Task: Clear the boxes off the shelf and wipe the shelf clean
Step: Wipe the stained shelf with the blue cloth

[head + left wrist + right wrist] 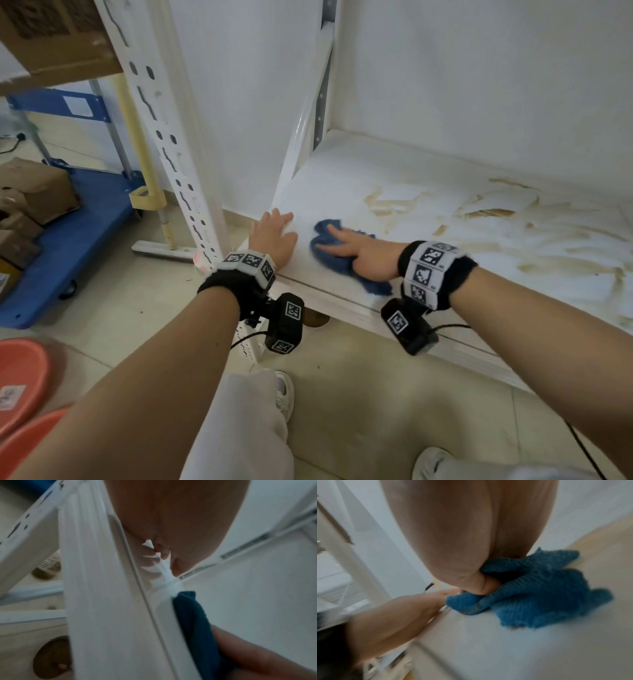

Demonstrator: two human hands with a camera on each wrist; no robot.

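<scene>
The white shelf board (428, 164) is low, with no boxes on it and brown stains (493, 212) across its right part. My right hand (346, 245) presses a crumpled blue cloth (330, 263) flat against the board near its front left, fingers stretched out to the left. In the right wrist view the cloth (547, 595) bunches under the palm. My left hand (275, 234) lies flat and open on the front left corner, a little left of the cloth. The left wrist view shows the shelf's front edge (102, 588) and the cloth (193, 622).
A perforated white upright (171, 144) stands left of the shelf. Brown cardboard boxes (30, 198) sit on a blue cart (89, 240) on the floor at far left. Another box (51, 34) is on an upper shelf. Orange basins (20, 380) lie bottom left, and a yellow-handled mop (137, 137) leans nearby.
</scene>
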